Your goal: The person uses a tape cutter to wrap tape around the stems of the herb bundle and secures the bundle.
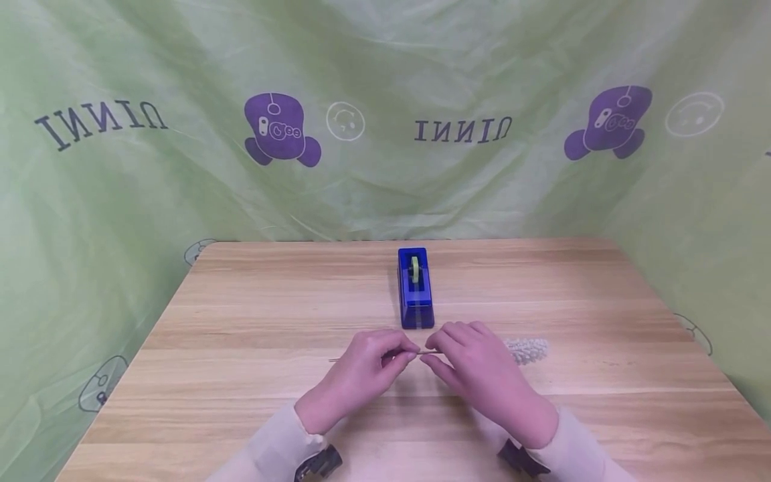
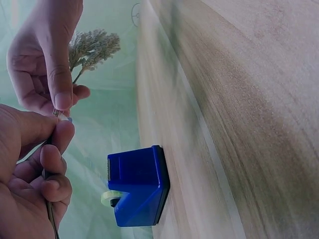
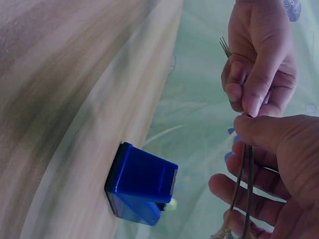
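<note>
A small bunch of dried flowers on thin stems lies level between the two hands, its pale, fluffy heads [image 1: 527, 351] out beyond the right hand. Fingertips of the left hand [image 1: 370, 365] pinch the stems [image 1: 429, 352], whose cut ends poke out past its far side. Close beside it, the right hand [image 1: 478, 365] holds the same stems with thumb and fingers, its thumb tip nearly meeting the left fingertips. In the right wrist view the stems [image 3: 249, 174] run along the right fingers. A small shiny bit [image 2: 63, 117] shows between the fingertips in the left wrist view.
A blue tape dispenser [image 1: 415, 294] with a yellowish tape roll [image 1: 415, 269] stands on the wooden table [image 1: 271, 294], just beyond the hands. Green printed cloth [image 1: 373, 187] hangs behind the table and along both sides.
</note>
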Demonstrator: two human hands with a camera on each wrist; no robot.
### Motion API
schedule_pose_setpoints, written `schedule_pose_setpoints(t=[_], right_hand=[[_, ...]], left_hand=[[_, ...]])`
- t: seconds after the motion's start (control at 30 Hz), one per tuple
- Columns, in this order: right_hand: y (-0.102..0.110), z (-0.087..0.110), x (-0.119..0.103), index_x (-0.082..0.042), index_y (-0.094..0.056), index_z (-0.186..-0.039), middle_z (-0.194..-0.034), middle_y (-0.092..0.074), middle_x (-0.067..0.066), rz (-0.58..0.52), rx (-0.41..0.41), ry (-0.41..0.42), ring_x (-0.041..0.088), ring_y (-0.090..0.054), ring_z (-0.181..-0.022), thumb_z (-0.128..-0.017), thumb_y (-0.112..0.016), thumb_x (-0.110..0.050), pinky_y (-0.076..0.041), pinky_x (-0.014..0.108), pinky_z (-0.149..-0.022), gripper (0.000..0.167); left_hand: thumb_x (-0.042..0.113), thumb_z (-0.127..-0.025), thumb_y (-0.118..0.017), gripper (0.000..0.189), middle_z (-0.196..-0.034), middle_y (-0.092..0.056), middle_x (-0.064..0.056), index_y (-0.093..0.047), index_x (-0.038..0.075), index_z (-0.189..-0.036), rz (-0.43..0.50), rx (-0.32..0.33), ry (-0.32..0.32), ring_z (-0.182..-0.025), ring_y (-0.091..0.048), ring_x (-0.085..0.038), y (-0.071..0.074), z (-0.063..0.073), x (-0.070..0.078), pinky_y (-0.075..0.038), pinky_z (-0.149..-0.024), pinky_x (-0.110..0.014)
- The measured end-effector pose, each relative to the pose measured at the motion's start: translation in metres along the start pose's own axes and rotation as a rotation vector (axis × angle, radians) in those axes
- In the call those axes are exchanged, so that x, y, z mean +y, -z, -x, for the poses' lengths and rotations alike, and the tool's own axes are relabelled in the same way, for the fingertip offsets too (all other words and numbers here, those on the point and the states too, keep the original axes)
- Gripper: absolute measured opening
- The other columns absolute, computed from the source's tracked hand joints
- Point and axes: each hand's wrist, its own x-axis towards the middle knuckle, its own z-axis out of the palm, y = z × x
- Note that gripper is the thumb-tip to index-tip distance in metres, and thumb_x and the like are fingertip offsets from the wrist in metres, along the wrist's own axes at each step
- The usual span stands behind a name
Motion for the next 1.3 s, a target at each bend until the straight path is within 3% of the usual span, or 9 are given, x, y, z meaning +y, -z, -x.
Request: schedule_pose_setpoints(t=[0.43,0.87,1.03,1.13,1.3], right_hand=[[-0.006,0.001,0.000,-0.012,-0.072,-0.099,-0.081,-0.067,-0.007,-0.014,0.050,0.027,0.010,-0.065,-0.068,-0.081,-0.086,-0.021,-0.053,0.026,-0.065,0.024],[-0.007,0.002,0.000,-0.013,-0.076,-0.096,-0.080,-0.063,-0.006,-0.007,0.053,0.103,0.010,-0.060,-0.072,-0.093,-0.072,-0.017,-0.054,0.028,-0.069,0.006],[-0.008,0.000,0.002,-0.012,-0.075,-0.093,-0.078,-0.062,-0.005,0.040,0.078,0.141,0.011,-0.059,-0.070,-0.110,-0.050,-0.020,-0.053,0.027,-0.067,0.031],[-0.009,-0.001,0.002,-0.011,-0.073,-0.092,-0.077,-0.060,-0.005,0.056,0.092,0.166,0.010,-0.056,-0.069,-0.114,-0.038,-0.021,-0.051,0.025,-0.065,0.042],[-0.012,-0.001,0.004,-0.011,-0.073,-0.092,-0.078,-0.061,-0.005,0.054,0.103,0.186,0.009,-0.055,-0.069,-0.113,-0.039,-0.020,-0.048,0.022,-0.062,0.041]], left_hand=[[0.003,-0.096,-0.072,0.007,-0.089,-0.078,-0.005,-0.077,0.007,-0.099,-0.014,0.004,0.014,-0.071,-0.053,0.002,0.000,0.000,0.001,-0.051,-0.063,-0.015],[0.006,-0.096,-0.072,0.005,-0.087,-0.076,-0.001,-0.077,0.007,-0.097,-0.046,0.016,0.028,-0.070,-0.051,0.004,0.000,0.002,0.003,-0.049,-0.061,-0.014],[0.006,-0.096,-0.072,0.006,-0.086,-0.075,0.000,-0.077,0.007,-0.098,-0.060,0.023,0.035,-0.070,-0.051,0.003,0.000,0.001,0.004,-0.049,-0.061,-0.015],[0.005,-0.096,-0.072,0.006,-0.086,-0.075,0.000,-0.077,0.007,-0.099,-0.067,0.031,0.031,-0.070,-0.051,0.002,0.000,0.000,0.004,-0.049,-0.062,-0.015],[0.005,-0.096,-0.072,0.006,-0.084,-0.075,0.000,-0.077,0.005,-0.099,-0.066,0.039,0.020,-0.069,-0.051,0.002,0.000,0.000,0.003,-0.049,-0.060,-0.015]])
